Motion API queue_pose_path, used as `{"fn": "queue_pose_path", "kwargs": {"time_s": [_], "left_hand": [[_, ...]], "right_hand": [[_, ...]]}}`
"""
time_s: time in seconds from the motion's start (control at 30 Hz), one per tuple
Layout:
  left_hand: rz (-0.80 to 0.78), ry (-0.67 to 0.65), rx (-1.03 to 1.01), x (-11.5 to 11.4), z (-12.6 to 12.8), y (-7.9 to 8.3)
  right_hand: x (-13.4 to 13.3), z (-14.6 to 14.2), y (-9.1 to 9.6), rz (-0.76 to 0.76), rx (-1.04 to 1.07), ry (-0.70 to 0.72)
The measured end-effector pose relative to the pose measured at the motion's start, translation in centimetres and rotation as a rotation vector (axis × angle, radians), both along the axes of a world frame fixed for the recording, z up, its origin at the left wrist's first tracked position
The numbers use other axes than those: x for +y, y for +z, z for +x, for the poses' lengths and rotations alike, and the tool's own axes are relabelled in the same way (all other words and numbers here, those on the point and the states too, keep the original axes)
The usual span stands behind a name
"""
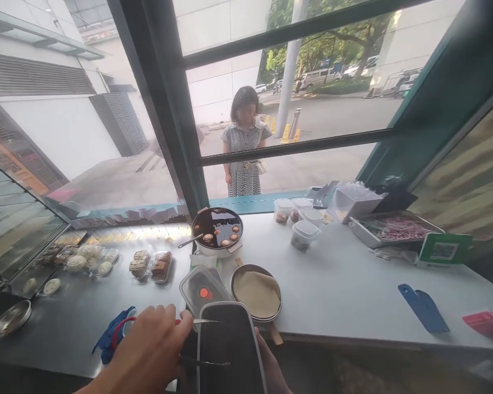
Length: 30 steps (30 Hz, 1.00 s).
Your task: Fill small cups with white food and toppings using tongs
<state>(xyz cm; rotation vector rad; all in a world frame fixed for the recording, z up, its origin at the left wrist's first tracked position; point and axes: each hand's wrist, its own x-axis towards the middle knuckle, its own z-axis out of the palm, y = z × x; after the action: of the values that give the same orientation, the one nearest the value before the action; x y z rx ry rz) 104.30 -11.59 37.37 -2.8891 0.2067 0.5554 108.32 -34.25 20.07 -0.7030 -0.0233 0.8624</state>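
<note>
- Head view: left hand [148, 350] pinches tongs [201, 342] over the dark container [230, 350]; a slack grip could drop them in.
- Right hand [271, 369] steadies its right side, grip hidden; it could tip off the table [353, 284].

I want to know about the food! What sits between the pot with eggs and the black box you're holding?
In the head view, a clear lidded tub and a round pan of batter sit between the egg pot and the black box.

right hand [271, 366] mostly hidden behind dark container [230, 350], left hand [148, 355] cut by bottom edge
</note>
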Motion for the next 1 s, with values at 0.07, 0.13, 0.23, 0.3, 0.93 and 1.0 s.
{"fn": "queue_pose_path", "kwargs": {"time_s": [0.07, 0.13, 0.23, 0.3, 0.93, 1.0], "left_hand": [[0.026, -0.031, -0.002, -0.6, 0.5, -0.8], [0.028, -0.047, -0.001, -0.7, 0.4, -1.3], [0.021, -0.056, -0.014, -0.3, -0.3, -1.5], [0.036, -0.062, -0.007, -0.1, -0.8, -1.6], [0.036, -0.046, -0.037, 7.5, -2.1, -0.5], [0.033, -0.007, -0.018, 9.3, -1.9, -0.8]], "right_hand": [[1.0, -0.3, -0.1, 0.062, 0.077, 0.105], [1.5, -0.5, -0.2, 0.143, 0.184, 0.189], [1.6, -0.6, -0.3, 0.23, 0.298, 0.256], [1.7, -0.6, -0.3, 0.243, 0.321, 0.278], [8.2, 0.0, -0.8, 0.315, 0.383, 0.352], [9.7, 0.3, -0.5, 0.321, 0.381, 0.365]]}}
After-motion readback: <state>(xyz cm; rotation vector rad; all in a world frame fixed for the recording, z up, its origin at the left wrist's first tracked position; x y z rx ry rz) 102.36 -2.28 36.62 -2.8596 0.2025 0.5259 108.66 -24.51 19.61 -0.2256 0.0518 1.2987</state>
